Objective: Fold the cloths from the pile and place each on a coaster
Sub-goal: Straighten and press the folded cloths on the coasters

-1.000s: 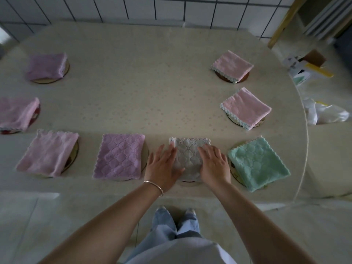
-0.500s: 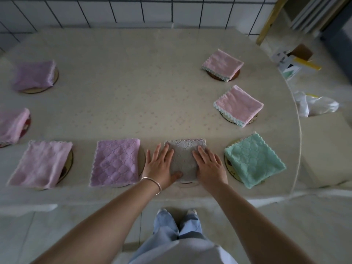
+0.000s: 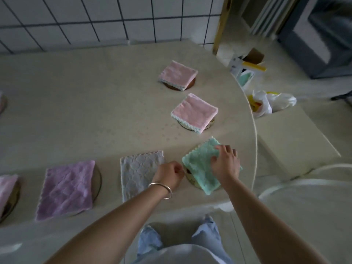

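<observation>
A folded green cloth [image 3: 200, 168] lies on a coaster [image 3: 192, 181] near the table's front right edge. My right hand [image 3: 226, 164] rests on its right half with bent fingers. My left hand [image 3: 169, 174] is curled at the cloth's left edge and seems to pinch it. A folded grey cloth [image 3: 140, 172] lies just left of my left hand, with its coaster hidden. Further left, a purple cloth [image 3: 66, 187] covers a coaster [image 3: 97, 180]. Two pink cloths [image 3: 178, 75] [image 3: 194, 112] sit on coasters behind the green one.
The beige table [image 3: 95, 111] has a curved right edge. Beyond it stand a small open box [image 3: 245, 67] and a white plastic bag [image 3: 270, 101]. Another pink cloth [image 3: 5, 189] shows at the left border. A tiled wall [image 3: 95, 21] lies behind.
Both hands have left the grey cloth and moved right to the green cloth. The view has swung to the right.
</observation>
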